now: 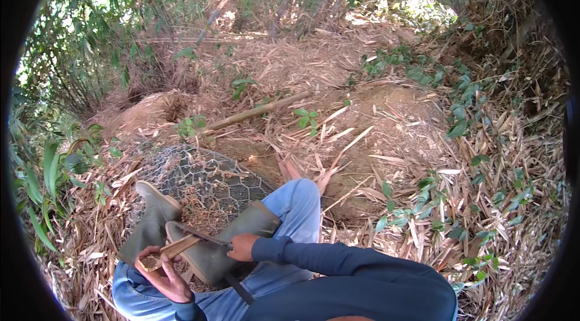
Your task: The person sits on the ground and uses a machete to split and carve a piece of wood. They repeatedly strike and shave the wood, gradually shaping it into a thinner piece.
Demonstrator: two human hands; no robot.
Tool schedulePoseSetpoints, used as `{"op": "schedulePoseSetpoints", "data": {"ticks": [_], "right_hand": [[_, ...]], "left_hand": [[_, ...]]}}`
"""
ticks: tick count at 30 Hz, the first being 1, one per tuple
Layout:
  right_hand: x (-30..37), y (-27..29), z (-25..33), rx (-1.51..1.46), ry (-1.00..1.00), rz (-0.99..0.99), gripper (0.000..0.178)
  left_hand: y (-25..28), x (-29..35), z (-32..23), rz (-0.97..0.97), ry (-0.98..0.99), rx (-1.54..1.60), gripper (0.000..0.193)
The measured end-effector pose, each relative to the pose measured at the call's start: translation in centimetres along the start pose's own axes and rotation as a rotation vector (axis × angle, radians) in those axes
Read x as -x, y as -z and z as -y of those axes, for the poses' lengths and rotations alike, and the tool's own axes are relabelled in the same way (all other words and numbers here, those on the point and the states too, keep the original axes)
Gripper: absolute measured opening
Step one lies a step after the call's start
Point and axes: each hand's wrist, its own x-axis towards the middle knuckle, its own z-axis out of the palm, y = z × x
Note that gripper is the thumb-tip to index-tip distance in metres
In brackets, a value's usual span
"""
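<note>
My left hand is closed around the near end of a short, pale brown piece of split wood or bamboo, in front of my lap. My right hand is closed on a knife, its handle mostly hidden in my fist. The dark, narrow blade points up and left and lies along the far part of the wood piece; whether the edge touches it I cannot tell. Both hands are close to my green rubber boots, with my legs folded.
Hexagonal wire mesh covers a dark mound beyond my boots, with shavings on it. A bamboo pole lies across the slope farther off. Dry leaves and low green plants cover the ground. Bamboo stems stand at the back.
</note>
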Motion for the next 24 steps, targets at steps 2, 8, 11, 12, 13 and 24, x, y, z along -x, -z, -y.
{"op": "schedulePoseSetpoints", "data": {"ticks": [2,8,11,12,13,24], "right_hand": [[0.4,1.2,0.4,-0.108,-0.091,0.073,0.045],[3.8,4.2,1.2,-0.366,-0.013,-0.002,0.047],[3.8,3.8,1.0,-0.318,0.118,-0.255,0.046],[3.3,3.3,1.1,-0.275,0.186,-0.356,0.045],[3.1,3.2,1.7,-0.307,0.195,-0.372,0.046],[0.2,-1.2,2.0,-0.526,0.382,-0.505,0.057]], "left_hand": [[-0.2,-0.2,-0.3,0.054,-0.035,-0.019,0.035],[2.8,-1.9,-1.0,0.015,0.015,-0.016,0.045],[3.6,-2.6,-2.9,-0.037,-0.078,-0.032,0.048],[3.7,-3.0,-4.0,-0.022,-0.092,0.002,0.048],[3.7,-3.5,-4.9,-0.006,-0.113,0.047,0.047],[2.7,-6.4,-8.0,0.228,-0.132,0.226,0.050]]}}
